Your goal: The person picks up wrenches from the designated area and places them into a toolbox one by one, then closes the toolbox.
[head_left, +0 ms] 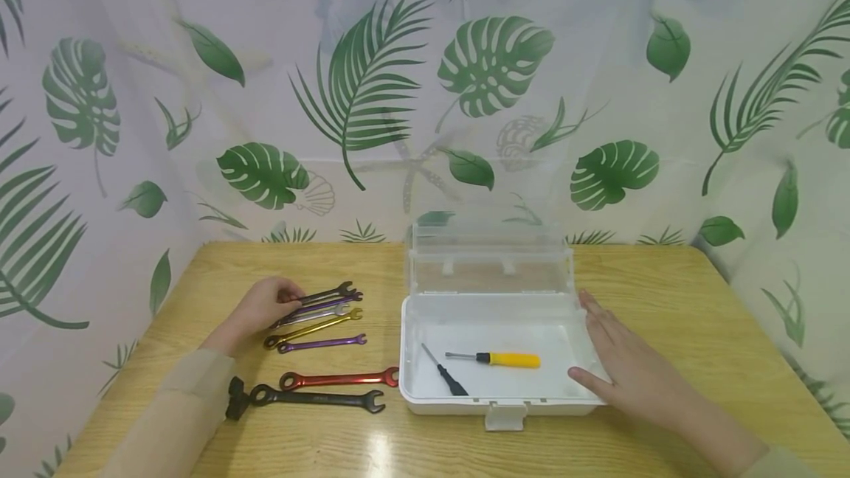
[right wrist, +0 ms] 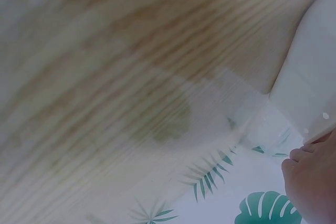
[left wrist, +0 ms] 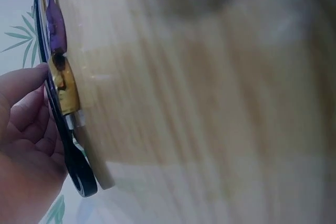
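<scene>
The left hand (head_left: 262,306) curls its grip round the fanned wrenches (head_left: 319,305) on the worktop (head_left: 664,279), seemingly mid-pickup, while the flat, relaxed right hand (head_left: 627,364) steadies the open toolbox (head_left: 415,382); next comes lifting them clear.

Staged tabletop booth: leaf-print backdrop (head_left: 425,94), wooden table (head_left: 664,301).

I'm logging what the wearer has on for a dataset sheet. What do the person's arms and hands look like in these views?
Both forearms are covered by long, loose sleeves of plain beige or tan fabric: the left sleeve ends at the wrist, and the right sleeve shows only at the frame's bottom edge. The left hand and right hand are bare: no gloves, rings, watch or markings are visible.
</scene>
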Demonstrator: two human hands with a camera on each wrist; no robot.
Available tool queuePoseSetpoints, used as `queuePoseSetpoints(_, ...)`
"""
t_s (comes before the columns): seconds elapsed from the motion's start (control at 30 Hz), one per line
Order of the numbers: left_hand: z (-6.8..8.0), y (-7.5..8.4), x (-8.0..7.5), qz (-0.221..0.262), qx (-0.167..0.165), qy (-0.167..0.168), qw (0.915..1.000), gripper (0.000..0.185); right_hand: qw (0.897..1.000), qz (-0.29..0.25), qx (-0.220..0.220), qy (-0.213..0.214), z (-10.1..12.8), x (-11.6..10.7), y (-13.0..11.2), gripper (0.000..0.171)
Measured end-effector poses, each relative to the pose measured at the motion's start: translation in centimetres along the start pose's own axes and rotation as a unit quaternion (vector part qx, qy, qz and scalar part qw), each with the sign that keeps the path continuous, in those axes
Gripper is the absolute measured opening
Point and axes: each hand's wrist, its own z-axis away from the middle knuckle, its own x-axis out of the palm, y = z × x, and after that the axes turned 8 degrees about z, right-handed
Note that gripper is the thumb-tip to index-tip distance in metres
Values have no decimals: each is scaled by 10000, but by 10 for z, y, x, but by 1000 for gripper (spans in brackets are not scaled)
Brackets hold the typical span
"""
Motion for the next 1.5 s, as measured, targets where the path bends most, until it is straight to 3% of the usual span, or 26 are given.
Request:
queuePoseSetpoints(0.47, 1, 6, -2, -105, 43, -153, 9998, 15, 9999, 43, 48, -83, -1, 0, 1, 96)
queuePoseSetpoints(0.7, 5, 9, -5, -224, 215, 14, 9995, 14, 9993, -71, 193, -305, -2, -2, 0, 97)
queuePoseSetpoints(1.03, 11, 16, -11, -45, 240, 78, 9997, 18, 9997, -47, 127, -199, -1, -2, 0, 95)
queuePoseSetpoints(1.3, 15, 35, -21, -118, 17, 174, 9998, 23, 9999, -45, 37, -104, 0, -2, 1, 94)
queuePoseSetpoints(1.5, 14, 49, -26, -134, 38, 240, 9996, 23, 9998, -47, 110, -185, -1, -3, 0, 94)
